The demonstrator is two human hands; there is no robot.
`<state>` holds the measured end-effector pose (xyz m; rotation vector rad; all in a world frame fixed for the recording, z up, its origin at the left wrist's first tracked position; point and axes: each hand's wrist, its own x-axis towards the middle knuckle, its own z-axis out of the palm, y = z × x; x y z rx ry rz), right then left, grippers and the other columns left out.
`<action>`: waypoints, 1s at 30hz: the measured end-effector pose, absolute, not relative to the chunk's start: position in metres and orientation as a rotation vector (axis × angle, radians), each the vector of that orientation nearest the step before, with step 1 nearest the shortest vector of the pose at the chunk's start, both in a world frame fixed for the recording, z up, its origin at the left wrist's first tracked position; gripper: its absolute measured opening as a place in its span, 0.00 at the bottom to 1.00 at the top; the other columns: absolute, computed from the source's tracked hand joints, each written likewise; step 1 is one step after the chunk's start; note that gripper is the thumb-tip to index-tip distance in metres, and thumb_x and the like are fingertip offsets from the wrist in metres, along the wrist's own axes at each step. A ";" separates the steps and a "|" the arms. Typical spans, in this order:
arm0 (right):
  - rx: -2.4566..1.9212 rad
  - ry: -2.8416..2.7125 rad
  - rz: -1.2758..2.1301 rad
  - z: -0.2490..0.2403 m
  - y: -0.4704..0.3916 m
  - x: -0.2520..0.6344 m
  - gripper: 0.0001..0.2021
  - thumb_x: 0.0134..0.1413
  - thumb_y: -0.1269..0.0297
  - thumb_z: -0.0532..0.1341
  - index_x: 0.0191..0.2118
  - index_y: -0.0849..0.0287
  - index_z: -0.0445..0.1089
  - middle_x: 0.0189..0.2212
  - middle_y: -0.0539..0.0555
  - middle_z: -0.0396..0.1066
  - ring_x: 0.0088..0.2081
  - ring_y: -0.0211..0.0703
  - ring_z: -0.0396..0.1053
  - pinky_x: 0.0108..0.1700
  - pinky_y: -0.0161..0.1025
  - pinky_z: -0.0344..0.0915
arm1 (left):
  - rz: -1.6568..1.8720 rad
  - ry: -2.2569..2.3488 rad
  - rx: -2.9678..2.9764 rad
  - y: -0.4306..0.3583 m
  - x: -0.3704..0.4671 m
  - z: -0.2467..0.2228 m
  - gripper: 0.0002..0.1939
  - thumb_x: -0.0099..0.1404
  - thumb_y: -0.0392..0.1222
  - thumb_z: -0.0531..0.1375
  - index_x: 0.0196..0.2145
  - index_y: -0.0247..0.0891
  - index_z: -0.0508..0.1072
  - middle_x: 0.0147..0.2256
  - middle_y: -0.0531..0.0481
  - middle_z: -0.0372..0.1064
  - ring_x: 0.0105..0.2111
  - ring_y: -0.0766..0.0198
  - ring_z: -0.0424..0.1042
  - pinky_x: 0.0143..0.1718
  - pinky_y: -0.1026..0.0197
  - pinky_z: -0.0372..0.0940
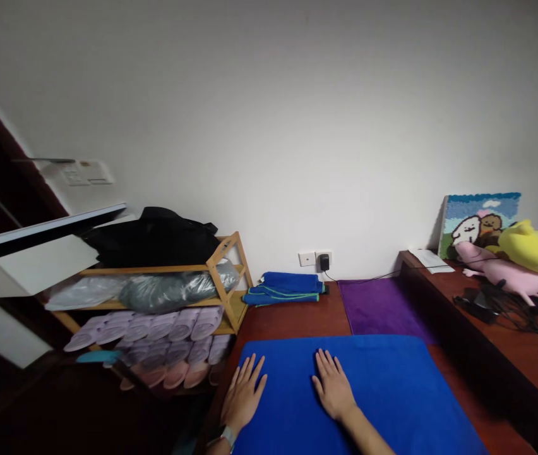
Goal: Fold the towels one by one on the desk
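A blue cloth (392, 392) lies spread over the reddish-brown wooden surface in front of me. Near its left edge, my left hand (245, 392) rests flat on the cloth with the fingers stretched out; a watch (224, 435) is on that wrist. My right hand (333, 382) also lies flat, palm down, around the middle of the cloth, its thumb apart from the fingers. Neither hand holds anything. Beyond the cloth, folded blue cloths with green edging (283, 291) sit by the wall, and a purple cloth (382, 306) lies flat to their right.
A wooden rack (231, 284) on the left carries a black bag (155, 240), plastic-wrapped items and several slippers (184, 322). On the right, a raised ledge (477, 297) bears plush toys (501, 272), cables (501, 309) and a picture (482, 221). A plugged-in adapter (324, 262) is on the wall.
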<state>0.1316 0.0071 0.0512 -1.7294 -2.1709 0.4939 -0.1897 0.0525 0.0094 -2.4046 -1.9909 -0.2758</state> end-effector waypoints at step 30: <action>-1.735 -2.105 0.453 0.044 -0.042 0.155 0.34 0.70 0.45 0.37 0.73 0.57 0.48 0.73 0.50 0.44 0.73 0.48 0.40 0.74 0.51 0.40 | -0.405 -1.857 -2.528 0.005 -0.206 0.010 0.28 0.76 0.56 0.47 0.71 0.54 0.52 0.72 0.53 0.49 0.71 0.55 0.50 0.70 0.42 0.50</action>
